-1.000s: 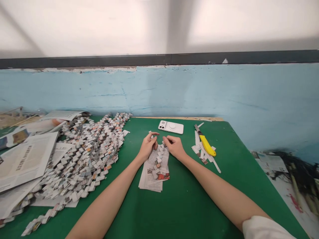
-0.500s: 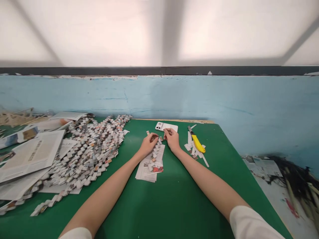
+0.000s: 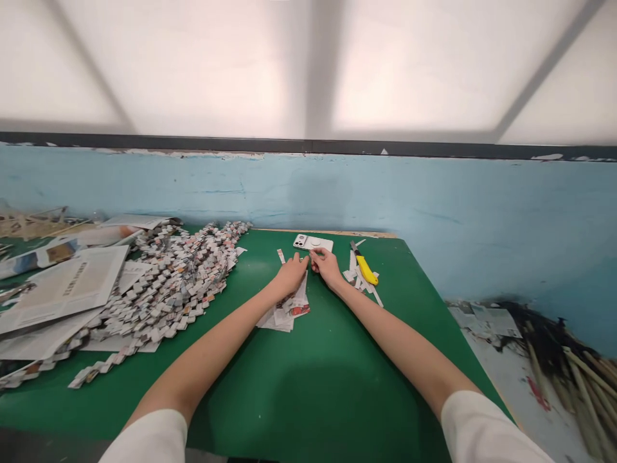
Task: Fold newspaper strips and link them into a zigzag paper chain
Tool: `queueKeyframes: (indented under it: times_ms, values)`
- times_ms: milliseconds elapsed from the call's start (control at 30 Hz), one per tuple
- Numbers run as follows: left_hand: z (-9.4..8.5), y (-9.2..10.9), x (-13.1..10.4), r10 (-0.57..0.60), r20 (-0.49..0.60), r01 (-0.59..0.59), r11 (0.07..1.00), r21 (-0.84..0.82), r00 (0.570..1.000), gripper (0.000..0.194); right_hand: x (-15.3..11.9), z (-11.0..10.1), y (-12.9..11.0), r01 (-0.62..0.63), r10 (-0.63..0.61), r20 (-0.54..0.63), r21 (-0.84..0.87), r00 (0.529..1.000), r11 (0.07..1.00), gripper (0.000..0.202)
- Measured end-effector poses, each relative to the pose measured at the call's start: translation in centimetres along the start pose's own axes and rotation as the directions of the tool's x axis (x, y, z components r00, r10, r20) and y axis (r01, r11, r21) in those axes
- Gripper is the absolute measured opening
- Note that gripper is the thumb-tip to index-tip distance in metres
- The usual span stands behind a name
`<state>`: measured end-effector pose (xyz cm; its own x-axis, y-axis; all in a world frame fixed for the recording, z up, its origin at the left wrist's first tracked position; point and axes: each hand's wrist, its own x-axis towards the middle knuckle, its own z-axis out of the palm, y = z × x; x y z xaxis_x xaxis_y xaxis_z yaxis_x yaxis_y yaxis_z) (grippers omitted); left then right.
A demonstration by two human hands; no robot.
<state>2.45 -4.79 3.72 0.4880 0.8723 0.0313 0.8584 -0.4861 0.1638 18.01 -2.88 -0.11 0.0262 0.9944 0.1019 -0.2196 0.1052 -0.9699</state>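
Note:
My left hand (image 3: 290, 274) is closed, its fingers bent down over the loose newspaper pieces (image 3: 283, 319). It appears to pinch the upper end of a woven chain of folded paper, which the hand and wrist now mostly hide. Close beside it, my right hand (image 3: 326, 265) is closed with thumb and fingertips together. Whatever sits in that pinch is too small to make out. The fingertips of both hands nearly meet. A narrow paper strip (image 3: 281, 256) lies just beyond the left hand. Behind the right hand lies a white phone (image 3: 312, 242), camera side up.
A yellow-handled knife (image 3: 366, 269) lies on paper strips (image 3: 353, 275) to the right. Many folded-paper chains (image 3: 187, 280) are heaped on the left, beside newspaper sheets (image 3: 67, 289). The green table (image 3: 289, 386) meets a blue wall (image 3: 270, 186). Sticks (image 3: 583, 399) lie beyond its right edge.
The view has shifted slightly. My left hand has turned over and its fingers now point toward the right hand, covering the paper chain that showed before. The right hand's fingers have curled in closer.

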Motion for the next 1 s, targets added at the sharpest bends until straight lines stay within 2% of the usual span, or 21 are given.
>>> queueKeyframes:
  times_ms: [67, 100, 167, 200, 233, 267, 300, 367, 433, 500, 567, 800, 867, 1000]
  values:
    - [-0.4, -0.6, 0.3, -0.017, -0.007, 0.016, 0.991, -0.132, 1.000, 0.062, -1.1, -0.8, -0.4, 0.011, -0.011, 0.017, -0.008, 1.000, 1.000, 0.046]
    - [-0.6, -1.0, 0.4, -0.035, -0.046, 0.024, 0.974, -0.225, 0.998, 0.062, -1.6, -1.2, -0.5, 0.021, -0.021, 0.026, -0.007, 0.999, 1.000, 0.044]
    - [-0.9, -1.6, 0.6, -0.100, -0.159, 0.022, 0.903, -0.429, 0.982, 0.051, -2.5, -1.7, -0.7, 0.064, -0.064, 0.036, 0.000, 0.997, 0.998, 0.041]
    - [-1.0, -1.8, 0.7, -0.140, -0.193, 0.012, 0.836, -0.548, 0.971, 0.044, -2.8, -1.8, -0.8, 0.077, -0.077, 0.048, 0.008, 0.996, 0.997, 0.041]
    - [-1.0, -1.8, 0.6, -0.183, -0.186, 0.007, 0.730, -0.684, 0.965, 0.039, -3.1, -1.9, -0.8, 0.085, -0.085, 0.052, 0.008, 0.995, 0.996, 0.040]
    - [-0.9, -1.7, 0.6, -0.237, -0.145, 0.018, 0.574, -0.819, 0.961, 0.036, -3.2, -1.8, -0.8, 0.085, -0.084, 0.068, 0.000, 0.994, 0.996, 0.040]
    - [-0.6, -1.4, 0.4, -0.287, -0.087, 0.031, 0.384, -0.923, 0.954, 0.034, -3.3, -1.8, -0.7, 0.089, -0.088, 0.075, -0.007, 0.993, 0.996, 0.039]
    - [0.1, -0.8, 0.0, -0.326, 0.018, 0.030, 0.029, -0.999, 0.945, 0.033, -3.3, -1.7, -0.6, 0.096, -0.095, 0.071, -0.016, 0.993, 0.995, 0.038]
    - [0.9, -0.2, -0.4, -0.334, 0.092, 0.027, -0.194, -0.981, 0.938, 0.034, -3.3, -1.6, -0.5, 0.113, -0.111, 0.056, -0.029, 0.992, 0.993, 0.036]
    - [1.5, 0.0, -0.8, -0.336, 0.133, 0.016, -0.328, -0.945, 0.932, 0.035, -3.3, -1.5, -0.6, 0.134, -0.130, 0.054, -0.067, 0.990, 0.989, 0.035]
    - [1.8, -0.1, -1.0, -0.297, 0.153, 0.033, -0.372, -0.928, 0.942, 0.037, -3.5, -1.5, -0.9, 0.149, -0.141, 0.071, -0.124, 0.987, 0.981, 0.034]
    - [1.6, -0.4, -1.0, -0.228, 0.159, 0.062, -0.383, -0.922, 0.961, 0.039, -4.2, -1.3, -1.6, 0.233, -0.203, 0.156, -0.204, 0.967, 0.951, 0.030]
    - [1.6, -0.2, -1.0, -0.211, 0.151, 0.065, -0.369, -0.927, 0.966, 0.040, -4.3, -1.3, -1.5, 0.244, -0.207, 0.171, -0.232, 0.963, 0.942, 0.030]
    - [1.7, -0.2, -1.2, -0.201, 0.111, 0.051, -0.283, -0.958, 0.973, 0.043, -4.4, -1.4, -1.4, 0.238, -0.199, 0.178, -0.239, 0.964, 0.941, 0.029]
